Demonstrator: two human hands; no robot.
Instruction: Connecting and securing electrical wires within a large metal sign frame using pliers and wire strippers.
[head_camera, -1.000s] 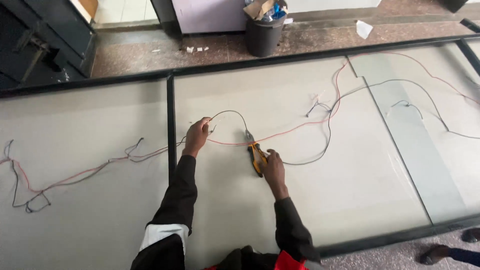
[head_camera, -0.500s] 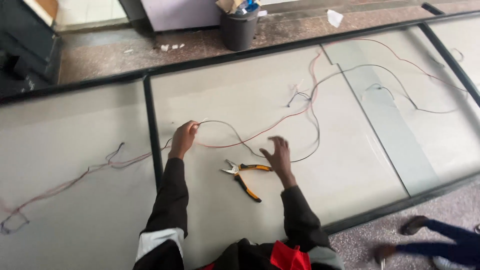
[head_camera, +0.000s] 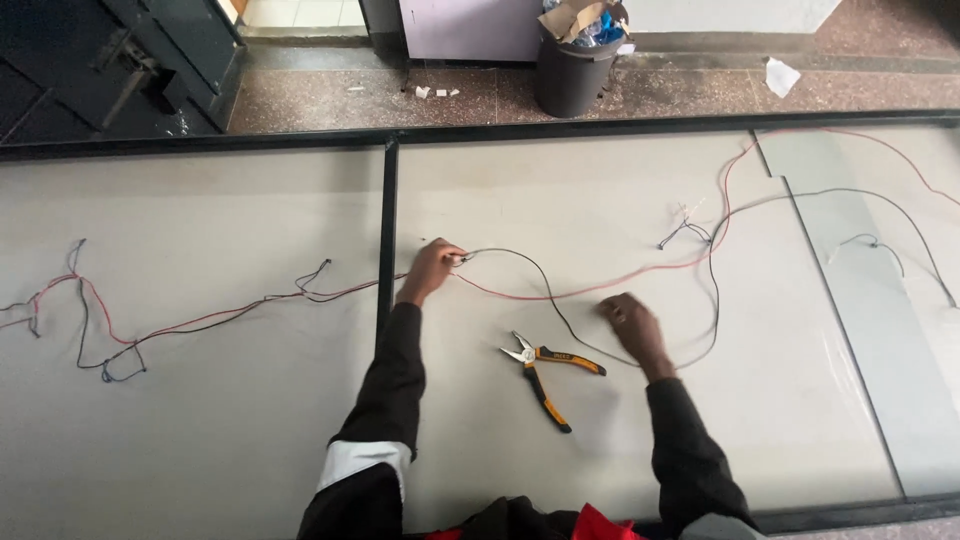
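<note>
Nearest: pliers (head_camera: 540, 372), orange-and-black handles, jaws parted, lying loose on the pale panel (head_camera: 250, 420) between the two arms, no hand on them, so both hands are free for the wiring. Right hand (head_camera: 630, 325) rests knuckles-up on the black wire (head_camera: 540, 285) where it loops past; fingers curled, can't tell if it actually grips. Left hand (head_camera: 432, 268) is pinched shut on the joint where the black wire and red wire (head_camera: 620, 278) meet, right beside the dark frame bar (head_camera: 387, 230), likely holding the run taut. Further out the wires trail right and left across the panel. Farthest: dark bin (head_camera: 575, 70) stuffed with cardboard on the speckled floor (head_camera: 320, 100).
</note>
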